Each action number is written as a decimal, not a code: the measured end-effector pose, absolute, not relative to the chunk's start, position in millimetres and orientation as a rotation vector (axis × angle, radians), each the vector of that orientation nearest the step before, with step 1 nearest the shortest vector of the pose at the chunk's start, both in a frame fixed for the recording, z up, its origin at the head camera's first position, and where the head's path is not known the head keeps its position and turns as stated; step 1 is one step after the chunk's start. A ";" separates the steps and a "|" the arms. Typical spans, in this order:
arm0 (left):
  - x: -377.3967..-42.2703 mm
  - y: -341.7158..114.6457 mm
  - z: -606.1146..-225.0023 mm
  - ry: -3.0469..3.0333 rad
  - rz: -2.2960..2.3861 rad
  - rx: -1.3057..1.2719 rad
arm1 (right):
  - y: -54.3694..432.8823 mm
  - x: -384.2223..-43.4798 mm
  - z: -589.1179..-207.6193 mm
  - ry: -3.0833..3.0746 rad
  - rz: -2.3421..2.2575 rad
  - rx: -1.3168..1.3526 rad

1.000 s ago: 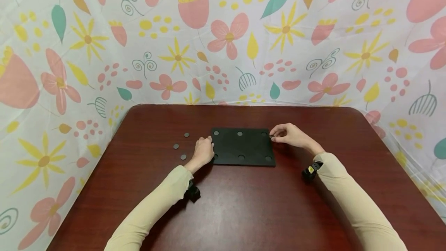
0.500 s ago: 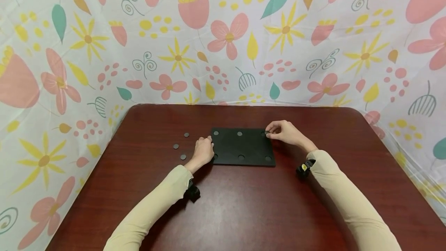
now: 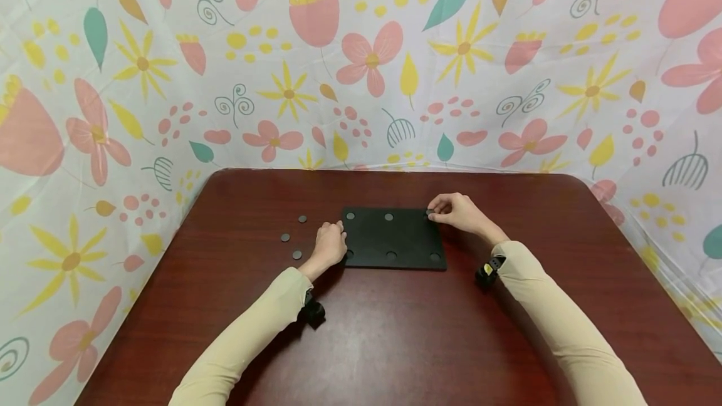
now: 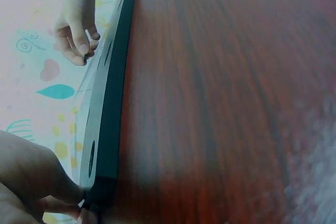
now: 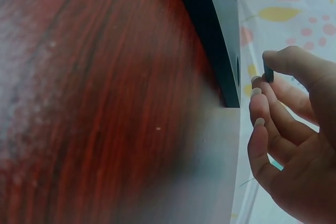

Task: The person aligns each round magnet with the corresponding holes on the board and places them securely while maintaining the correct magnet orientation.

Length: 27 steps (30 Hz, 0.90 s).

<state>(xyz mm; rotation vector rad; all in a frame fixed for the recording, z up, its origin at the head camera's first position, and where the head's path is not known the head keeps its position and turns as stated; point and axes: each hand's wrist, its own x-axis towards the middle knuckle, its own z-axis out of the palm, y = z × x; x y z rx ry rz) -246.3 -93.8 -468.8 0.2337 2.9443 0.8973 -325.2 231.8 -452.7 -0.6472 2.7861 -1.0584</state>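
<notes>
we log the black board flat on the worktop, toward its far edge. we note the left hand gripping the board's left edge; the right hand pinches a grey disc over the board's far right corner. we count three loose discs beside its left edge.

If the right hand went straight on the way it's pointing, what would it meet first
Probably the black board, near its far right corner: the right hand, pinching a small dark disc, points left and down toward it. The height gap is hard to judge.
</notes>
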 end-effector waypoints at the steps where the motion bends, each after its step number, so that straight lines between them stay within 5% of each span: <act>1: -246.4 -93.7 -468.7 2.942 0.897 0.231 | 231.6 -325.7 -453.1 2.791 -1.055 -0.651; 27: -245.2 -95.6 -467.8 2.823 1.091 0.110 | 225.5 -331.2 -460.2 2.783 -1.014 -0.648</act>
